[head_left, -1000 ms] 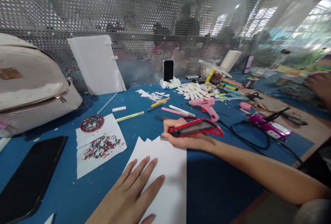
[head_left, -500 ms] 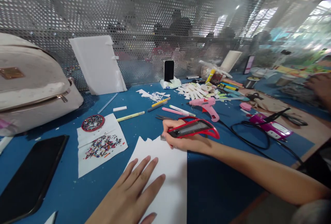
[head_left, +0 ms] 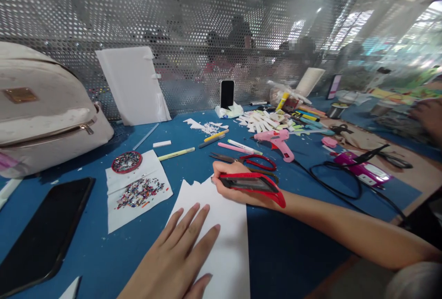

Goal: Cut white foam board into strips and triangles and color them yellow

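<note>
A white sheet point(head_left: 230, 243) with a jagged far edge lies on the blue table. Spread flat across its left side is my left hand point(head_left: 179, 253), fingers apart. My right hand point(head_left: 224, 181) grips a red and black utility knife point(head_left: 252, 184) at the sheet's far right corner; fingers hide the blade tip. Just beyond that hand lie red-handled scissors point(head_left: 260, 161). To the left, a paper point(head_left: 120, 218) bears many colourful beads point(head_left: 141, 193) and a round red-rimmed dish point(head_left: 126, 162) of beads.
A black phone point(head_left: 44, 230) and a pale backpack point(head_left: 44, 119) stand at left. A pink glue gun point(head_left: 278, 141), its cord, and a purple power strip point(head_left: 362, 170) lie at right. White foam pieces point(head_left: 262, 120) are heaped behind; another person's hand point(head_left: 428, 114) shows far right.
The utility knife has tilted, its rear end swinging down toward my forearm, and more of the scissors shows. My right hand has shifted slightly left. My left hand stays flat.
</note>
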The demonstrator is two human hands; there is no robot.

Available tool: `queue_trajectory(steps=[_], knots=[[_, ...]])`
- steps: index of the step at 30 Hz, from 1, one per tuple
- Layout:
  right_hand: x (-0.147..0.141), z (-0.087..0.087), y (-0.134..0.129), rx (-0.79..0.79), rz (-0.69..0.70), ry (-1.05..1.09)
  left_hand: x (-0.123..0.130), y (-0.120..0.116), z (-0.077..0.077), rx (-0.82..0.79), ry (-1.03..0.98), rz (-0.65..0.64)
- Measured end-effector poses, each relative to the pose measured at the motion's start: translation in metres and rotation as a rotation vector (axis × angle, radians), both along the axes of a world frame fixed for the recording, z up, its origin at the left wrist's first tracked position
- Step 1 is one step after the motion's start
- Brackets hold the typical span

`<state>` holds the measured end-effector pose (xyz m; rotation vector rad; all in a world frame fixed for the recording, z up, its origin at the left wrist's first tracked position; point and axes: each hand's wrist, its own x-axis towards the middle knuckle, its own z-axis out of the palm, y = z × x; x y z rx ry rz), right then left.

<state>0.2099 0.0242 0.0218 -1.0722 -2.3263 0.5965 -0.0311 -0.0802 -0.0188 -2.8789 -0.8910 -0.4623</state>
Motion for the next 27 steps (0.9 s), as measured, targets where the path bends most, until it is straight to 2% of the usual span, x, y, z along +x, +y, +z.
queue_trajectory(steps=[4, 12, 23, 27], knots=[[0.001, -0.008, -0.002, 0.021, 0.020, 0.007, 0.000, 0.000, 0.001, -0.006, 0.044, 0.007], [0.000, -0.001, -0.005, -0.022, 0.015, -0.027, -0.002, -0.001, 0.007, -0.004, 0.099, 0.012], [0.001, 0.001, -0.006, -0.021, 0.025, -0.049, -0.002, 0.001, 0.003, -0.016, 0.069, 0.017], [0.001, 0.001, -0.009, -0.022, 0.024, -0.053, -0.001, 0.001, -0.005, -0.002, 0.075, 0.024]])
